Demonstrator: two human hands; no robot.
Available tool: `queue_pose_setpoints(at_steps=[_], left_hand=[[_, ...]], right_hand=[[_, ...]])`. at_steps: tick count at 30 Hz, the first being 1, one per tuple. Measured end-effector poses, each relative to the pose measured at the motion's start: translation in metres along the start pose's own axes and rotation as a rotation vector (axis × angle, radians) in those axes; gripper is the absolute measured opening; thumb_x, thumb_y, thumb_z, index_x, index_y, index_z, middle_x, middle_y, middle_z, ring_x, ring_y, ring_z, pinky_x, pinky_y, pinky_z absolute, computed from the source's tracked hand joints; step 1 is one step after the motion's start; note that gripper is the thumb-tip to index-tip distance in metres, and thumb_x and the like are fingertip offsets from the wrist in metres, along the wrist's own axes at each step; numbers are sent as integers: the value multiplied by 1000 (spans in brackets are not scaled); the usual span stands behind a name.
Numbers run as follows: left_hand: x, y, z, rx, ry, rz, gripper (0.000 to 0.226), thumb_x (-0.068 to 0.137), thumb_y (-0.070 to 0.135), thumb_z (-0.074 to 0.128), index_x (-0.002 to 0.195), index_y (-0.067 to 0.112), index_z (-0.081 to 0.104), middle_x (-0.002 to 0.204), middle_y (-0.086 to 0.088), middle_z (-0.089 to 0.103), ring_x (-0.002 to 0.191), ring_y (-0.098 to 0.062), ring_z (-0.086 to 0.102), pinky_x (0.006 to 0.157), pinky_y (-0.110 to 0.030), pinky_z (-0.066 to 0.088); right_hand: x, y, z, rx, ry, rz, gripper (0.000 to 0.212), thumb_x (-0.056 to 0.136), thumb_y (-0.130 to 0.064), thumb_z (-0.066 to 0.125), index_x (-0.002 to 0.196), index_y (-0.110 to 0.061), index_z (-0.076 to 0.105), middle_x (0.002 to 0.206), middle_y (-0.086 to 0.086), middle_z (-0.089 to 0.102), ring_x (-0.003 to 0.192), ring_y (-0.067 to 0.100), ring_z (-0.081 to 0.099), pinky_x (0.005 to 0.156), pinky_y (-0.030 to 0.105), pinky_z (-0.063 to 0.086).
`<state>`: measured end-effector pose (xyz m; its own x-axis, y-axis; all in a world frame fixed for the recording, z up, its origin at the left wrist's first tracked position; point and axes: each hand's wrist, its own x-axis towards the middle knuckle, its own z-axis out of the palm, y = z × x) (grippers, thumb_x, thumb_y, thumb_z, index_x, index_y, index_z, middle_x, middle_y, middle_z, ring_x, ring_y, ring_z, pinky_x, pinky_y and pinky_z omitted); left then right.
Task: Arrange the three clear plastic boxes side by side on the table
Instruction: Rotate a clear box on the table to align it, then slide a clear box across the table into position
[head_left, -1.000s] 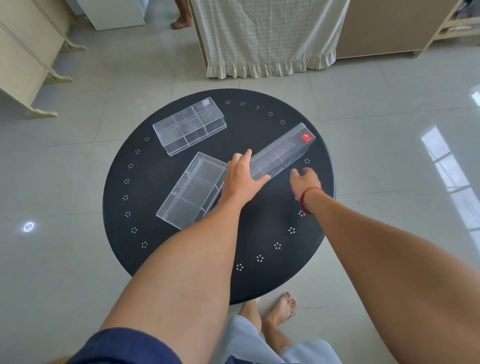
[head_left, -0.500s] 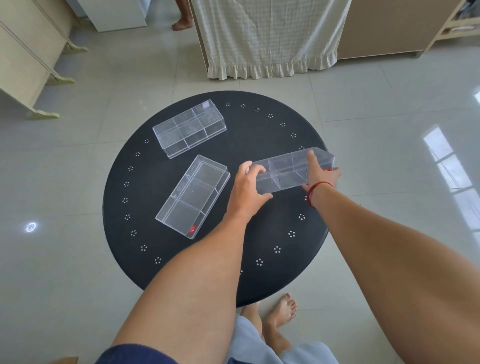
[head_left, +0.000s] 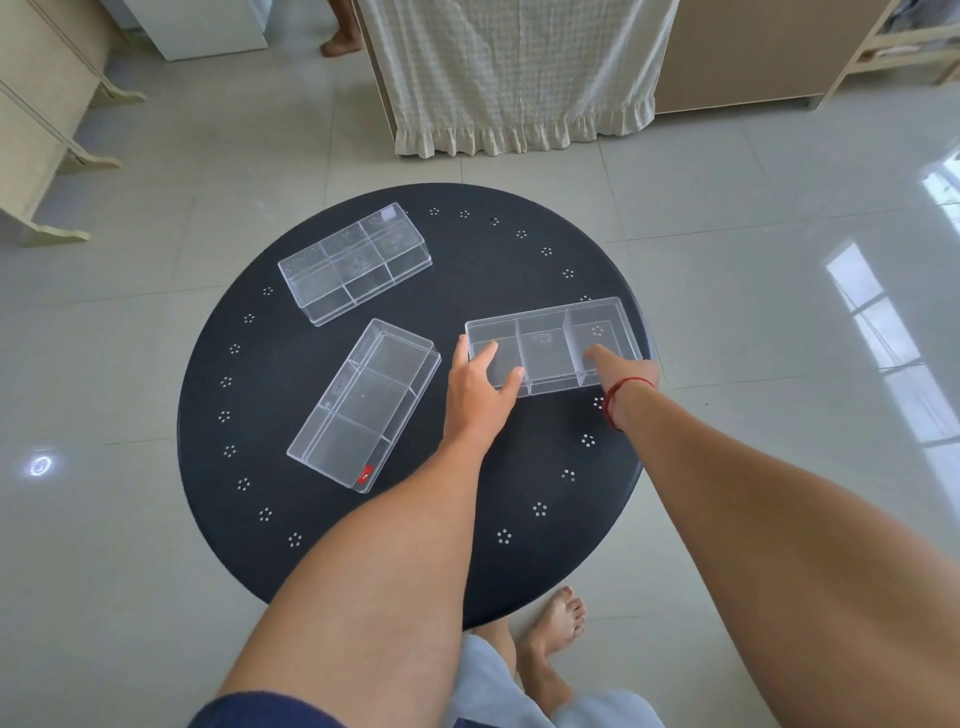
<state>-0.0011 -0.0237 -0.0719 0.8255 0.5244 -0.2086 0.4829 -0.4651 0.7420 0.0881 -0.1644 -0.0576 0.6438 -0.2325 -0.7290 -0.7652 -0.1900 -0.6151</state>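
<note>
Both hands, left hand (head_left: 475, 387) and right hand (head_left: 621, 371), grip third box (head_left: 553, 343), just turned open-side up and flat on table (head_left: 415, 545). Other two boxes (head_left: 363, 405) lie left of hands, askew; lining up remains.

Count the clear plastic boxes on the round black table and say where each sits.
3. One clear plastic box at the far left, one near left lying diagonally, one at the right edge under both hands. None looks hidden.
</note>
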Motion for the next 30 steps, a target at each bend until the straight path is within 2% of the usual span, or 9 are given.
queue_pose_setpoints(at_steps=[1, 3, 6, 9, 12, 15, 19, 25, 30], left_hand=[[0, 0, 0, 5, -1, -8, 56, 90, 32, 64, 141, 13, 50, 162, -6, 18, 149, -18, 21, 114, -33, 31], [2, 2, 0, 15, 2, -14, 55, 88, 31, 66, 138, 14, 52, 161, -5, 22, 147, -19, 27, 111, -33, 34], [6, 7, 0, 75, -3, -14, 52, 87, 31, 66, 134, 16, 53, 159, -3, 23, 145, -18, 30, 104, -33, 39], [11, 11, 1, 203, -4, 33, 57, 88, 37, 64, 139, 17, 48, 164, -1, 11, 149, -18, 20, 104, -36, 41], [14, 14, 3, 307, -88, 125, 66, 93, 38, 57, 150, 17, 30, 165, -3, 5, 152, -19, 7, 117, -37, 26], [12, 20, 5, 385, -173, 122, 62, 98, 36, 48, 152, 16, 27, 165, -5, 5, 152, -21, 0, 123, -41, 9], [-5, 22, 7, 353, -188, 72, 61, 98, 35, 48, 152, 19, 27, 165, -2, 4, 152, -21, -1, 122, -44, 18], [-29, 12, 5, 326, -172, 81, 58, 96, 34, 51, 150, 18, 34, 164, -2, 9, 152, -21, 3, 122, -41, 19], [-22, 3, -19, 304, 22, 17, 58, 97, 36, 47, 149, 13, 33, 163, -10, 16, 151, -25, 10, 121, -40, 20]], right_hand=[[1, 1, 0, -19, 21, -17, 73, 82, -26, 66, 144, -5, 34, 130, 11, 53, 100, 26, 50, 83, 33, 40], [0, 3, 2, -162, 95, -137, 79, 76, -29, 67, 145, -7, 34, 140, 9, 50, 120, 30, 53, 99, 41, 44], [1, 0, 6, -586, 166, -483, 79, 81, -22, 66, 150, -12, 29, 158, 9, 31, 143, 30, 34, 116, 46, 32], [1, -5, 12, -859, 22, -725, 79, 86, -1, 58, 153, -20, 23, 165, 8, 6, 152, 28, 12, 122, 43, 22], [4, -2, 12, -1002, -101, -756, 66, 91, -3, 52, 151, -21, 30, 165, 9, 6, 153, 30, 5, 124, 44, 15], [3, 5, 6, -1002, -118, -757, 58, 95, -10, 52, 149, -22, 34, 165, 9, 8, 153, 30, 4, 124, 44, 13], [-4, 21, -1, -964, -77, -746, 56, 97, -15, 52, 149, -25, 35, 165, 6, 11, 153, 30, 6, 123, 44, 15], [-26, 42, -6, -932, -8, -719, 54, 95, -13, 49, 147, -22, 38, 164, 7, 14, 153, 27, 8, 125, 43, 9], [-42, 21, 16, -926, 41, -748, 58, 93, -13, 48, 149, -19, 33, 164, 11, 12, 153, 28, 7, 125, 45, 4]])
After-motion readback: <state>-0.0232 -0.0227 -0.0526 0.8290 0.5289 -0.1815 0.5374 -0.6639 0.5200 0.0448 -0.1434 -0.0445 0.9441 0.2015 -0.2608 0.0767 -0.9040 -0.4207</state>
